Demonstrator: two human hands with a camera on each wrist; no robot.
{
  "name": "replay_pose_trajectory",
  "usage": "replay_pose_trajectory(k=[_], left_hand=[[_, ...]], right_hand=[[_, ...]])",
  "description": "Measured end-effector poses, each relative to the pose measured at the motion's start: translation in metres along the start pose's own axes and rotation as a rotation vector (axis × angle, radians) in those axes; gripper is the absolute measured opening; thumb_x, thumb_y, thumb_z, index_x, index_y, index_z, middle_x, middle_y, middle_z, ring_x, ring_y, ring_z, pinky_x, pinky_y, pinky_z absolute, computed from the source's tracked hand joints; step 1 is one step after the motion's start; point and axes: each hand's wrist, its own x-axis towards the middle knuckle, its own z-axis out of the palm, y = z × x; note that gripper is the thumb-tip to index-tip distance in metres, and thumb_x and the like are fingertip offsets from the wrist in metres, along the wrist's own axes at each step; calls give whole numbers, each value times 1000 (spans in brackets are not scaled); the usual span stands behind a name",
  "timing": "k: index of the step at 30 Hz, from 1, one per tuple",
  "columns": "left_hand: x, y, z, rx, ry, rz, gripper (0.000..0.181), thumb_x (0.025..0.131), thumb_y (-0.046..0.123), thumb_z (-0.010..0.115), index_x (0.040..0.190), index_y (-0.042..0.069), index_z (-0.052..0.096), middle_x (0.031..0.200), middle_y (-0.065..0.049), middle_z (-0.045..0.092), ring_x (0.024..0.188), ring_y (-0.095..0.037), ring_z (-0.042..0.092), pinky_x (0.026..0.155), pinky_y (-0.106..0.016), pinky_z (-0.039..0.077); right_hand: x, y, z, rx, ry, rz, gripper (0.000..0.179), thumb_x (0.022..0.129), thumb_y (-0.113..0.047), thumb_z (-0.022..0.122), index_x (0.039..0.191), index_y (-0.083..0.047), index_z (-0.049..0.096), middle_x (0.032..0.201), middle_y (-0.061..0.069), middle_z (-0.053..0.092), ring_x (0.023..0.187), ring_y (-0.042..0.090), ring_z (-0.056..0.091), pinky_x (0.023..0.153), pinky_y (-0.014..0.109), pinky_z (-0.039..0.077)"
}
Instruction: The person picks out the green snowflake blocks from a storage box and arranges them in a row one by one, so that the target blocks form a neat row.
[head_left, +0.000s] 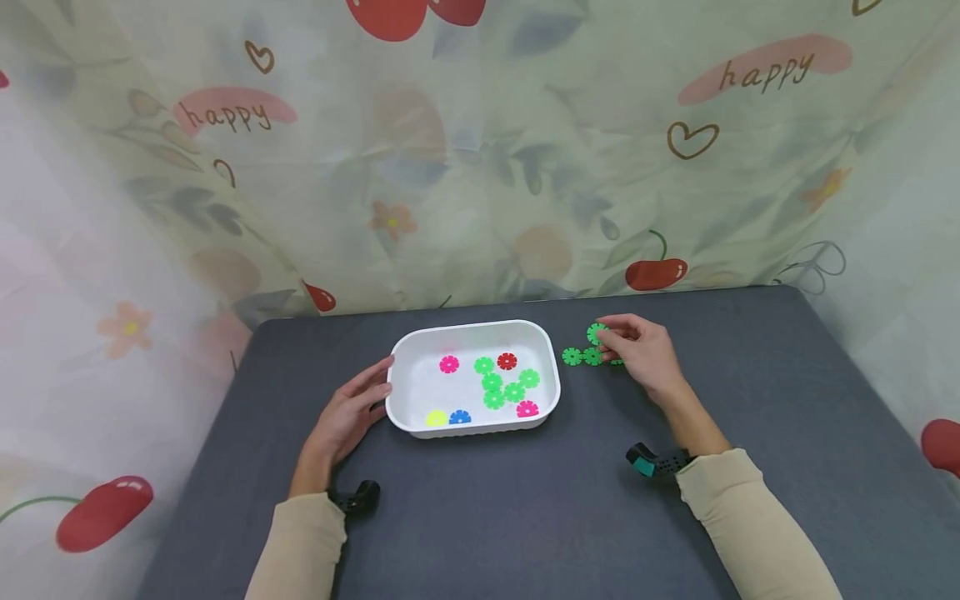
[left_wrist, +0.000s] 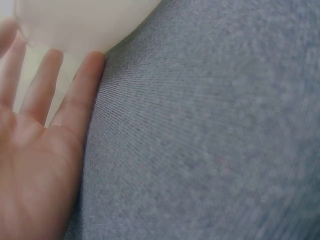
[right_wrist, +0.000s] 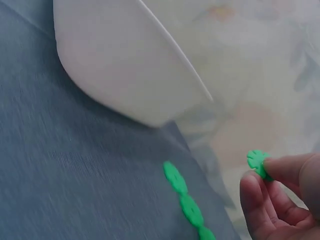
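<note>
My right hand [head_left: 647, 357] pinches a green notched plastic disc [right_wrist: 257, 161] between thumb and fingers, raised above the table. Below it lies a row of green discs [head_left: 572, 357]; in the right wrist view these touch end to end as a chain [right_wrist: 191, 210], and the hand partly covers the row in the head view. With fingers fairly straight, my left hand [head_left: 347, 417] touches the left end of a white plastic tray [head_left: 405, 383]. In the left wrist view, its fingertips [left_wrist: 93, 60] meet the tray's outer wall [left_wrist: 85, 25].
Inside the tray lie several green discs [head_left: 514, 392], two pink ones [head_left: 449, 364], a red one [head_left: 507, 361], a yellow one [head_left: 437, 418] and a blue one [head_left: 460, 417]. A dark grey cloth [head_left: 495, 517] covers the table. Behind it hangs a printed curtain [head_left: 465, 183].
</note>
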Motion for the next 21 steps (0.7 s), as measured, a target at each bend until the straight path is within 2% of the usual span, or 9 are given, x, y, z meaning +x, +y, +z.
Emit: replay_pose_trajectory(k=[5,12,21], left_hand=[[0,0,1,-2,0,6,65,102,21,63,160,18,35,168,-4,31,155,-22,28,125,-52,29],[1,-1,1,-11,2,-2,65,102,20,63,160,18,34,169,-5,30,155,-22,28,125,-52,29],[-1,0,1,-12,6,1,64,102,19,61,160,17,34,169,-5,30,156,-23,27,125,-53,28]], right_hand=[[0,7,-21,-62,54,16,37,99,-27,68,128,-4,67,97,4,73,82,18,74,79,33,63],[-2,22,-47,-144,128,53,38,100,-27,66,130,-3,67,98,0,72,77,7,71,74,23,61],[-2,39,-65,-252,186,79,34,100,-20,64,128,-1,68,93,5,73,66,1,66,62,21,58]])
